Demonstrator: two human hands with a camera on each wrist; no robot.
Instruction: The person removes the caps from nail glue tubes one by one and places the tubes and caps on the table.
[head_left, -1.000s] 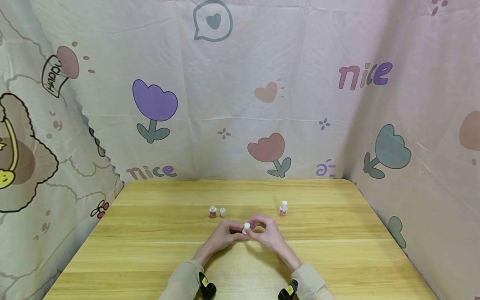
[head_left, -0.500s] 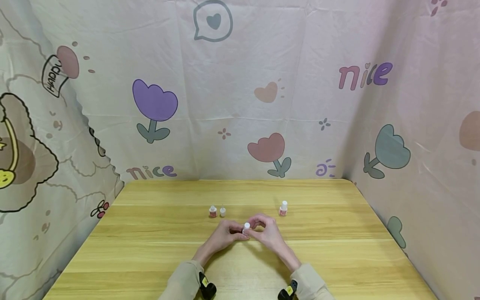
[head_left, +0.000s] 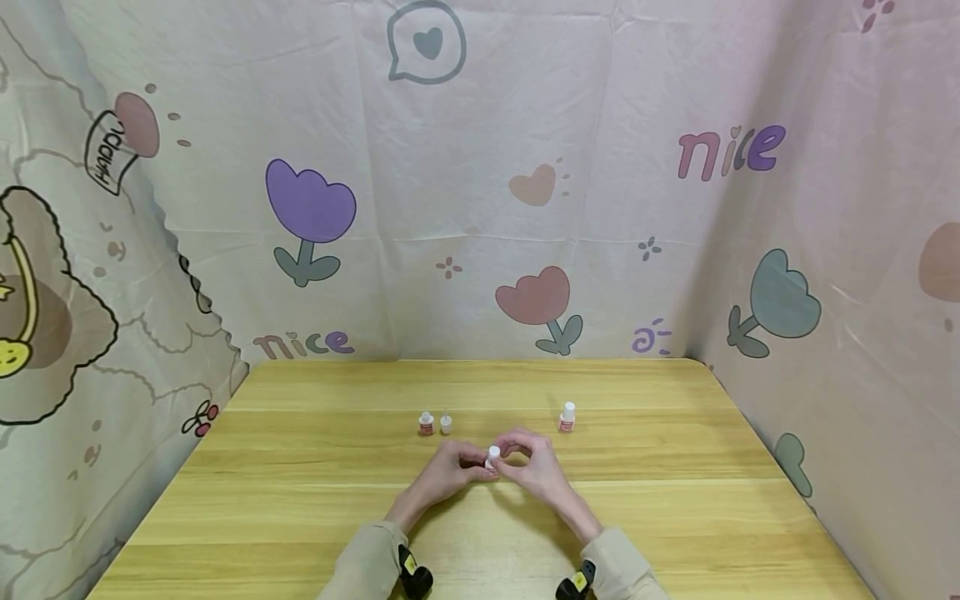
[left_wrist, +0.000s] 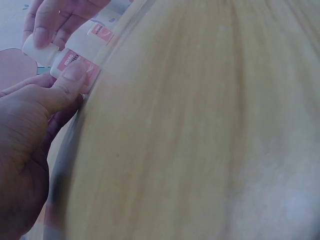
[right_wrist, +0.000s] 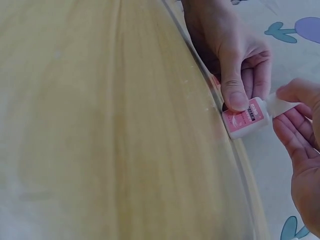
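A small white glue bottle [right_wrist: 246, 120] with a pink label is held between both hands, low over the middle of the table in the head view. My left hand [head_left: 448, 472] pinches its body, the thumb lying over the label. At the other end, my right hand [head_left: 534, 467] grips the white cap [right_wrist: 281, 106] between thumb and fingers. The cap sits on the bottle's neck. Behind the left hand stands a similar uncapped bottle [head_left: 426, 424], and close beside it a loose white cap [head_left: 446, 425] with a thin tip pointing up.
A third bottle [head_left: 567, 417], capped and upright, stands beyond the right hand. The wooden table [head_left: 300, 500] runs back to a printed cloth backdrop [head_left: 450, 167], with more cloth at both sides.
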